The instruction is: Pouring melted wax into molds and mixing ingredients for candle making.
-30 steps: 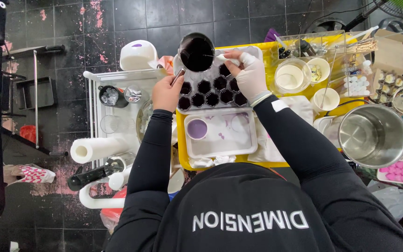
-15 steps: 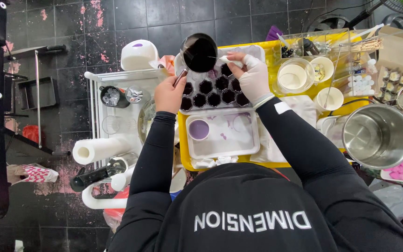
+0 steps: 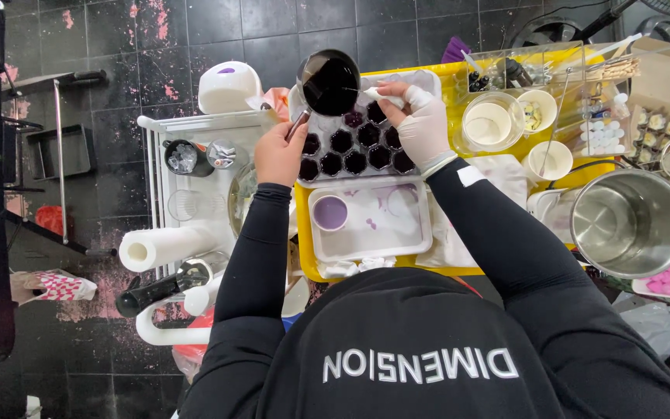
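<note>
I see my left hand (image 3: 278, 152) closed around the thin handle of a small dark pot (image 3: 328, 82); the pot is tilted above the far edge of the grey hexagon mould (image 3: 354, 143) and holds a very dark liquid. My right hand (image 3: 420, 124), in a white glove, pinches a small white stick (image 3: 372, 95) between thumb and fingers, with its tip reaching over the rim of the pot — I cannot tell if the tip touches the liquid. The cells of the mould nearest to me are filled with the same dark colour; one cell on the far row looks more purple.

The mould lies on a yellow tray (image 3: 302, 233); just in front of it, nearer to my body, sits a white rectangular dish (image 3: 370, 240) with purple stains and a small round purple cup (image 3: 329, 212) inside. To the right stand a clear bowl with a white inside (image 3: 488, 122), two paper cups (image 3: 547, 163), and a large steel pot (image 3: 630, 223) — this one is well apart from my hands. To the left, a white cart (image 3: 153, 155) carries a paper towel roll (image 3: 160, 248).
</note>
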